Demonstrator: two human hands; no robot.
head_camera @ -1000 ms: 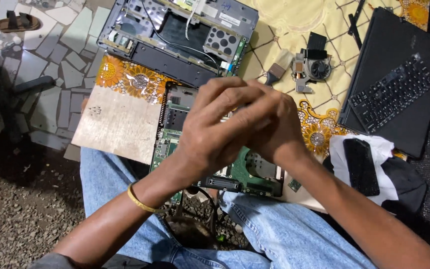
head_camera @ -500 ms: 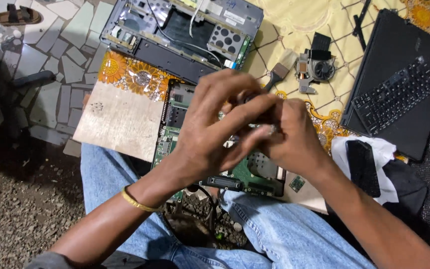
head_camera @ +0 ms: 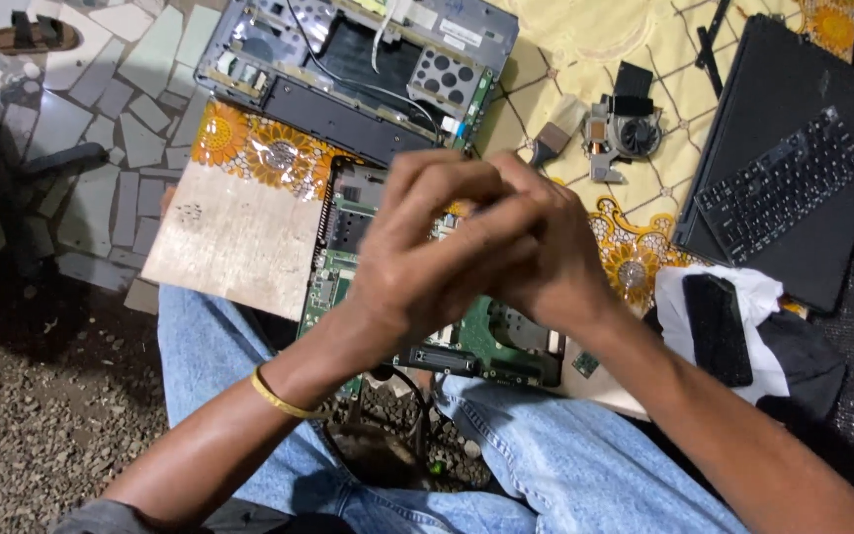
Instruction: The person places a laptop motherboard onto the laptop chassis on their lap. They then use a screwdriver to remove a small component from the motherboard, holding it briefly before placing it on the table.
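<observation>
My left hand (head_camera: pixel 427 262), with a gold bangle on the wrist, and my right hand (head_camera: pixel 555 267) are pressed together above a green laptop circuit board (head_camera: pixel 491 346). The left fingers lie over the right ones. Anything between them is hidden. The board rests across my knees in blue jeans (head_camera: pixel 565 465) and on the edge of a flower-patterned mat (head_camera: pixel 249 158). A black cable (head_camera: pixel 402 381) hangs from the board's near edge.
An opened grey laptop chassis (head_camera: pixel 348 69) lies beyond the board. To the right are a cooling fan (head_camera: pixel 627 129), a small brush (head_camera: pixel 555 138), a black keyboard panel (head_camera: pixel 783 188) and a black phone (head_camera: pixel 716 328) on white cloth. A sandal (head_camera: pixel 32 35) sits far left on stone paving.
My hands have stayed joined over the board, the fingers shifting and closing tighter together. The view has drifted slightly.
</observation>
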